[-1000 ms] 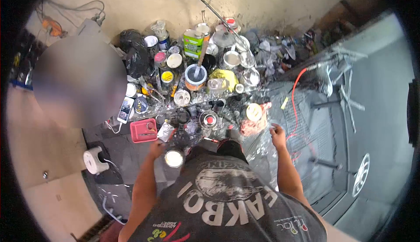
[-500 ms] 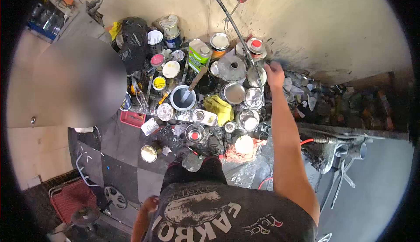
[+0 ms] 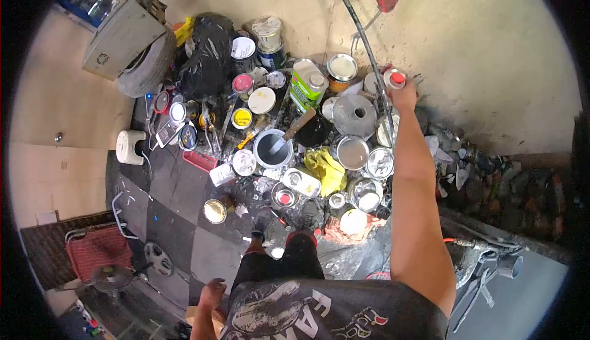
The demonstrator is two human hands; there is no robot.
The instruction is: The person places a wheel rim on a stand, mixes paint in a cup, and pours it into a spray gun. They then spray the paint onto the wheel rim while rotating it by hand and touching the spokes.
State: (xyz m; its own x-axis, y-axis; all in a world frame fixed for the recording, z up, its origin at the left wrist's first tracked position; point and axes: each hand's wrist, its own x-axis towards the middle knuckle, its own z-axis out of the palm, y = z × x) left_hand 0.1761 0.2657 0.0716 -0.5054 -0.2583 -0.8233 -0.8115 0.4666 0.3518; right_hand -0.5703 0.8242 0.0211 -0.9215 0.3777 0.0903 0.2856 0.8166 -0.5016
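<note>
My right hand (image 3: 404, 97) reaches far forward and grips the side of a metal can with a red cap (image 3: 396, 79), near the wall. Part of the can is hidden by my fingers. Close to that hand are a round grey disc with a centre hole (image 3: 354, 116) and a hanging dark hose (image 3: 367, 39). My left hand (image 3: 213, 292) hangs low beside my body, fingers loosely apart, with nothing visible in it. Ahead of me, a wooden-handled scraper (image 3: 298, 130) rests in an open tin of grey paint (image 3: 273, 149).
Several paint tins crowd the floor, among them a green rectangular can (image 3: 306, 88) and a yellow cloth (image 3: 326, 171). A black plastic bag (image 3: 209, 54) and a tyre (image 3: 146, 66) stand left. Rubble (image 3: 491, 174) lies right. A white stool (image 3: 131, 147) stands at left.
My right hand has moved forward from beside a tin lid to the red-capped can and taken hold of it. The view has shifted; my left hand still hangs low.
</note>
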